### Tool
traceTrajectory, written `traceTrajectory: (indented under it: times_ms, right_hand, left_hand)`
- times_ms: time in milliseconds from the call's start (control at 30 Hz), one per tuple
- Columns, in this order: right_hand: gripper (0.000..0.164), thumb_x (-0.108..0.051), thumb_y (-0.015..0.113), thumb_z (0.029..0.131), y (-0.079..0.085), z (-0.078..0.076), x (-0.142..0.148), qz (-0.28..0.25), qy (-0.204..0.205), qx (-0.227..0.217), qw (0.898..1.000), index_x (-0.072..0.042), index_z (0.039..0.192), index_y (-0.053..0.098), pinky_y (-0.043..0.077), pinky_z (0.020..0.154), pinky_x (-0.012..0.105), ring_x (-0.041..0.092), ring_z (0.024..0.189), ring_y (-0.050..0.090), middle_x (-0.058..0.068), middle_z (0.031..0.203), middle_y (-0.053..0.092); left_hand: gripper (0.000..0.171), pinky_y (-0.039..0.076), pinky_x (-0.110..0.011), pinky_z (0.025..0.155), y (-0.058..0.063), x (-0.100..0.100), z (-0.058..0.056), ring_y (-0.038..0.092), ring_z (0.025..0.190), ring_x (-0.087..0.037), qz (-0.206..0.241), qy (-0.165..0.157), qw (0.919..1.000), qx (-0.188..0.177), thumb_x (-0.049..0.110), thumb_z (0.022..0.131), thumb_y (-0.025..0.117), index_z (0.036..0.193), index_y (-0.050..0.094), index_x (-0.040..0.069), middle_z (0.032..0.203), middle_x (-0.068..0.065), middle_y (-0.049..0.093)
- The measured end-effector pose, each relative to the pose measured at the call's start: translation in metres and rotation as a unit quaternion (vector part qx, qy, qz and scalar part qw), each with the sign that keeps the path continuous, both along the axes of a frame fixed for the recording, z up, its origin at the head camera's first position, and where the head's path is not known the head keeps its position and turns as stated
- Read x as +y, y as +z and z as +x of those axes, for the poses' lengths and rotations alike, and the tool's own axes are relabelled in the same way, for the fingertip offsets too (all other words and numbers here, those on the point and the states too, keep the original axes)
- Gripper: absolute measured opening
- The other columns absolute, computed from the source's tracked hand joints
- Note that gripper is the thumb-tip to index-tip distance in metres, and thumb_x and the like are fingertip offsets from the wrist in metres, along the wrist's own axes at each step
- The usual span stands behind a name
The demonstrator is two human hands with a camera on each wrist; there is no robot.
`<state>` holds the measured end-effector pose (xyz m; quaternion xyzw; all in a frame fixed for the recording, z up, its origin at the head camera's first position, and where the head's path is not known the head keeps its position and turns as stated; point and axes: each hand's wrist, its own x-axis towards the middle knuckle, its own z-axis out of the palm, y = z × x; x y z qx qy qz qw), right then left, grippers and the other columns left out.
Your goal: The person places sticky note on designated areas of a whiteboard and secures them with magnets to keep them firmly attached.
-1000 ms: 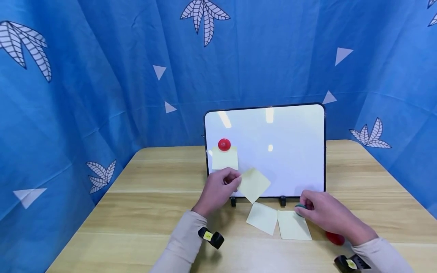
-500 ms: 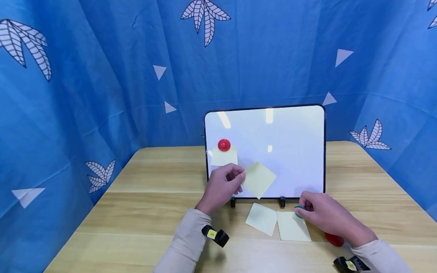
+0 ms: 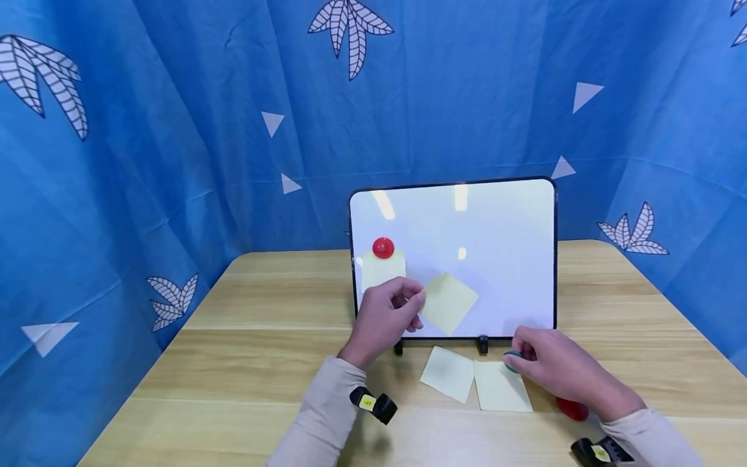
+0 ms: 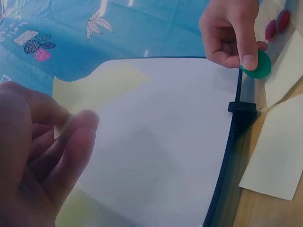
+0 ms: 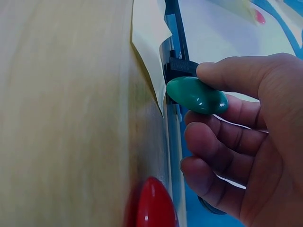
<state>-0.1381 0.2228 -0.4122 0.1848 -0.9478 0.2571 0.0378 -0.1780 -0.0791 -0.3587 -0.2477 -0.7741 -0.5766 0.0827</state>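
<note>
A small whiteboard with a black frame stands on the table. My left hand pinches a pale yellow sticky note by one corner, and the note hangs as a diamond in front of the board's lower middle. On the board's left, a red round magnet sits over the top of another sticky note, partly hidden by my left hand. Near the board's lower right corner, my right hand pinches a green round magnet between thumb and fingers, just above the table.
Two sticky notes, a tilted one and a straighter one, lie on the table before the board. Beside my right wrist lies a red magnet. Black feet hold the board's bottom edge. A blue curtain hangs behind the table.
My left hand has moved right and slightly up, carrying the sticky note farther across the board. The right hand stays in place with the green magnet.
</note>
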Motion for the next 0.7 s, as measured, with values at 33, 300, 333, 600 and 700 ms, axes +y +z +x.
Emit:
traceTrajectory:
  times_ms: [33,300,333,600,700]
  right_hand:
    - [0.022,-0.022,0.074,0.091,0.000,0.000,0.000,0.000,0.000,-0.002,1.000,-0.020,0.082,0.054,0.037,0.057,0.026,0.006,0.061,0.044,-0.009,0.068,0.047]
    - [0.022,-0.024,0.074,0.092,-0.002,-0.001,0.000,-0.005,0.001,-0.012,1.000,-0.020,0.083,0.054,0.037,0.057,0.026,0.007,0.061,0.044,-0.009,0.069,0.048]
    - [0.022,-0.024,0.074,0.092,-0.003,-0.001,0.000,-0.005,0.001,-0.011,1.000,-0.020,0.083,0.054,0.037,0.057,0.026,0.007,0.061,0.044,-0.009,0.068,0.048]
    - [0.022,-0.023,0.074,0.091,-0.001,-0.002,0.000,-0.002,0.001,-0.002,1.000,-0.020,0.082,0.054,0.037,0.056,0.025,0.007,0.059,0.043,-0.009,0.067,0.048]
    - [0.022,-0.023,0.074,0.091,-0.002,-0.001,0.000,-0.002,-0.001,-0.005,1.000,-0.020,0.082,0.054,0.037,0.056,0.026,0.007,0.060,0.043,-0.009,0.068,0.048]
  left_hand:
    - [0.010,0.058,-0.035,0.060,0.001,0.001,0.000,0.066,0.061,-0.019,-0.001,0.000,1.0000,0.004,0.018,0.098,0.067,0.104,0.073,0.013,0.080,-0.002,0.067]
    - [0.011,0.058,-0.034,0.061,0.002,0.002,-0.004,0.067,0.063,-0.017,0.010,0.013,0.9995,0.028,0.017,0.097,0.068,0.105,0.073,0.013,0.080,0.000,0.069]
    - [0.011,0.058,-0.034,0.061,0.002,0.002,-0.005,0.067,0.063,-0.017,0.015,0.016,0.9992,0.032,0.017,0.097,0.068,0.105,0.073,0.012,0.080,0.000,0.069]
    - [0.012,0.059,-0.035,0.062,0.004,0.003,-0.012,0.068,0.063,-0.017,0.052,0.052,0.9954,0.062,0.015,0.096,0.068,0.105,0.073,0.009,0.078,-0.002,0.068]
    - [0.012,0.059,-0.034,0.063,0.005,0.004,-0.016,0.068,0.064,-0.016,0.053,0.059,0.9946,0.067,0.015,0.097,0.068,0.106,0.073,0.008,0.079,-0.004,0.068]
